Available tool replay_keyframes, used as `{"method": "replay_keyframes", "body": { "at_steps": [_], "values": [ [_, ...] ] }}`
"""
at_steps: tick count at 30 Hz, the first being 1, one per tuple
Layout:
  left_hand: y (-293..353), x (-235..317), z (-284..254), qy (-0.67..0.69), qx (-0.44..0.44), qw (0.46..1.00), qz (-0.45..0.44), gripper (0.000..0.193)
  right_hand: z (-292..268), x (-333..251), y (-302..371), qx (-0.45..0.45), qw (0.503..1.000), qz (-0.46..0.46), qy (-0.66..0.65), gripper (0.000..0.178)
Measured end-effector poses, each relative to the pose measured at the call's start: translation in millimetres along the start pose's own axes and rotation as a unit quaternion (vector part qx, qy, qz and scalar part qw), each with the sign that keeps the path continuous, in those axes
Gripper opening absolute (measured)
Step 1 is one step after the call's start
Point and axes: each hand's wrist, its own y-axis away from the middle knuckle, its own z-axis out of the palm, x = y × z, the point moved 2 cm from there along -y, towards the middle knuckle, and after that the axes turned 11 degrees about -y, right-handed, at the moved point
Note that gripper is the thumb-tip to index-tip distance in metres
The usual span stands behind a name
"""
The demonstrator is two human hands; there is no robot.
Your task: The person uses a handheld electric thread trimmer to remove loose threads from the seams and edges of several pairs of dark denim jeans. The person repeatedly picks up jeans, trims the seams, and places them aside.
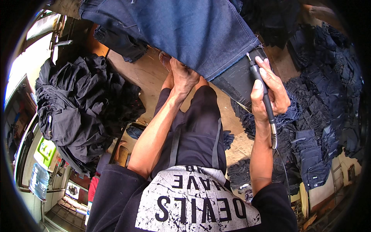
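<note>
Dark blue denim trousers point(185, 34) lie stretched out before me, a stitched leg hem at their near right edge. Out of the leg opening sticks a flat black board point(237, 79). In my right hand point(272, 91) is a black pen-shaped rotary tool point(264, 92), gripped between thumb and fingers. Its small pale tip is close to the hem corner; whether it touches the cloth I cannot tell. A metal spring sleeve and thin cord trail from its back end. My left hand point(183, 79) reaches under the near edge of the denim, which hides its fingers.
A tall heap of black garments point(85, 104) stands at my left. Stacks of folded dark denim point(317, 108) fill the right side. Below are my knees and the brown floor point(131, 71). At the far left are a green container point(45, 152) and a clear water bottle point(38, 179).
</note>
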Motion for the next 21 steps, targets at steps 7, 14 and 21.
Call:
{"method": "replay_keyframes", "body": {
  "at_steps": [7, 14, 21],
  "values": [
    [-3.8, 4.0, -1.3, 0.006, 0.02, 0.998, 0.06, 0.079, -1.8, -0.2, 3.6, 0.018, 1.0, 0.01, -0.002, 0.026],
    [-5.3, 6.2, -1.1, 0.0, 0.039, 0.996, 0.076, 0.07, -0.3, 3.6, 2.2, 0.015, 1.0, 0.002, 0.016, 0.026],
    [-8.1, 6.6, -0.9, 0.032, 0.04, 0.996, 0.068, 0.073, -0.2, 4.0, 1.7, 0.018, 1.0, -0.003, 0.013, 0.025]
  ]
}}
